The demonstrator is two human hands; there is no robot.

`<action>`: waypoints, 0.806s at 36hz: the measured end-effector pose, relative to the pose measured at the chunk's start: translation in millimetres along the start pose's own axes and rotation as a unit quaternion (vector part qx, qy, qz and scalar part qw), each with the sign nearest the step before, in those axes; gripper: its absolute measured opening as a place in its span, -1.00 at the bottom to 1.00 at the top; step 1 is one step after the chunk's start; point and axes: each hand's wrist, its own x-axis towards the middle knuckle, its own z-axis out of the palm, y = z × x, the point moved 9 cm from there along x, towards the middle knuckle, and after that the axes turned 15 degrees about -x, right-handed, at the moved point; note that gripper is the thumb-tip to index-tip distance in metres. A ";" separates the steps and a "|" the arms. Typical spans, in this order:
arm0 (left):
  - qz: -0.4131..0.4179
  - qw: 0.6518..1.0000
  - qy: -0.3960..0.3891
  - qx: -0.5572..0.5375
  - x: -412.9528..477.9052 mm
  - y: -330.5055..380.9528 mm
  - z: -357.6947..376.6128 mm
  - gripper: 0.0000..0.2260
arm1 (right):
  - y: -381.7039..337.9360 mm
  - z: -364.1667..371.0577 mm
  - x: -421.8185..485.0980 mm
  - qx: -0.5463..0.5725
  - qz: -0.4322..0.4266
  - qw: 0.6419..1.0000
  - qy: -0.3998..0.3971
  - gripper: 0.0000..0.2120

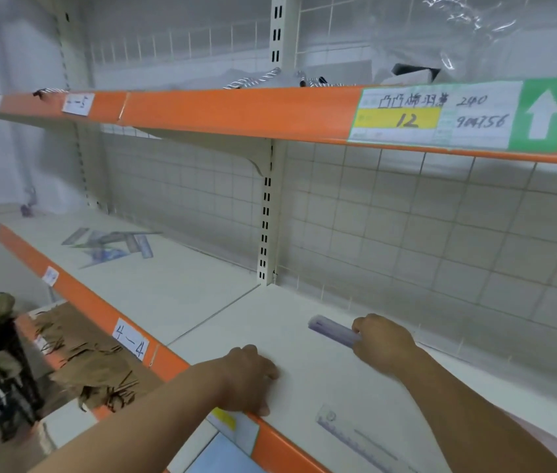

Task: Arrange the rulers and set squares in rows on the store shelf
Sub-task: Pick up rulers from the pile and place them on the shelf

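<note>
My right hand grips one end of a translucent purple ruler, which lies low over the white store shelf near its back. My left hand rests on the shelf's front edge, fingers curled loosely, holding nothing. A clear ruler with purple markings lies flat near the front edge, between my two forearms. Further left on the shelf sits a loose, overlapping pile of clear rulers and set squares.
An orange price rail with a "4-4" label runs along the shelf front. Wire grid backing stands behind. The upper shelf overhangs. Brown dried items lie on the lower shelf, with a dark plant stand to the left.
</note>
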 end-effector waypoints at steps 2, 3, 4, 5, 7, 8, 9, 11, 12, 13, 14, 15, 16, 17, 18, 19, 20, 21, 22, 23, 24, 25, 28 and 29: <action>-0.001 1.000 -0.003 0.005 -0.6 0.5 -0.4 -0.43 | -1.6 2.2 3.7 -0.001 -0.001 1.000 0.001 -0.75; -0.002 1.000 -0.005 0.007 -0.4 0.7 -0.6 -0.42 | -2.3 3.1 4.9 -0.002 -0.002 1.000 0.000 -0.75; -0.004 1.000 -0.006 0.010 0.1 0.7 -0.3 -0.42 | -2.5 4.3 6.0 -0.002 -0.003 1.000 0.000 -0.75; -0.004 1.000 -0.007 0.014 0.6 1.2 -0.3 -0.41 | -2.5 4.9 6.9 -0.001 -0.005 1.000 0.000 -0.75; -0.005 1.000 -0.007 0.019 1.3 1.7 -0.6 -0.40 | -2.3 6.8 7.8 -0.002 -0.009 1.000 0.000 -0.74; -0.007 1.000 -0.007 0.017 1.5 1.8 -0.6 -0.39 | -2.2 8.3 7.9 -0.006 -0.012 1.000 -0.002 -0.75; -0.007 1.000 -0.008 0.016 1.4 2.0 -0.8 -0.39 | -2.1 9.8 7.4 -0.009 -0.015 1.000 -0.005 -0.75; -0.007 1.000 -0.011 0.014 1.2 2.4 -1.1 -0.38 | -1.1 12.5 6.6 -0.007 -0.020 1.000 -0.010 -0.76; -0.007 1.000 -0.011 0.013 1.1 2.4 -1.2 -0.38 | -0.4 13.3 6.4 -0.003 -0.020 1.000 -0.011 -0.76; -0.008 1.000 -0.012 0.012 0.7 2.6 -1.4 -0.38 | -0.1 13.3 6.0 -0.001 -0.020 1.000 -0.012 -0.77; -0.008 1.000 -0.013 0.012 0.7 2.5 -1.2 -0.38 | 0.0 13.6 5.6 -0.002 -0.021 1.000 -0.014 -0.78; -0.009 1.000 -0.014 0.012 0.5 2.8 -1.3 -0.37 | -0.3 13.6 5.0 -0.006 -0.022 1.000 -0.016 -0.80; -0.010 1.000 -0.015 0.013 0.3 2.9 -1.1 -0.37 | -0.8 13.9 4.6 -0.010 -0.023 1.000 -0.017 -0.82; -0.010 1.000 -0.014 0.015 0.1 3.3 -1.2 -0.37 | -1.6 13.5 4.1 -0.012 -0.024 0.999 -0.018 -0.83; -0.011 1.000 -0.013 0.016 0.3 3.3 -1.3 -0.37 | -2.2 13.2 3.5 -0.013 -0.023 0.999 -0.020 -0.83; -0.011 1.000 -0.012 0.015 0.3 3.3 -1.6 -0.37 | -2.9 12.6 2.8 -0.015 -0.023 0.999 -0.022 -0.84; -0.012 1.000 -0.010 0.012 0.3 3.2 -1.7 -0.38 | -3.2 12.1 2.3 -0.019 -0.022 0.999 -0.023 -0.87; -0.013 1.000 -0.010 0.010 -0.1 3.1 -1.6 -0.38 | -3.2 11.1 1.6 -0.023 -0.020 0.999 -0.022 -0.92; -0.013 1.000 -0.010 0.008 -0.1 2.9 -1.2 -0.38 | -2.8 10.4 0.6 -0.024 -0.017 0.999 -0.022 -0.95; -0.012 1.000 -0.010 0.008 -1.0 3.0 -1.2 -0.38 | -2.7 9.4 -0.4 -0.024 -0.015 0.999 -0.020 -0.91; -0.011 1.000 -0.009 0.008 -1.8 3.3 -1.3 -0.39 | -2.5 8.3 -1.7 -0.020 -0.013 1.000 -0.016 -0.84; -0.010 1.000 -0.007 0.008 -3.0 3.8 -1.7 -0.39 | -2.2 6.1 -3.5 -0.015 -0.009 1.000 -0.009 -0.76; -0.010 1.000 -0.008 0.009 -3.9 5.2 -1.9 -0.39 | -3.0 -5.3 -13.0 0.005 -0.001 1.000 0.021 -0.68; -0.010 1.000 -0.010 0.015 -4.3 6.9 -2.2 -0.39 | -4.0 -9.7 -17.6 0.013 -0.003 0.999 0.031 -0.68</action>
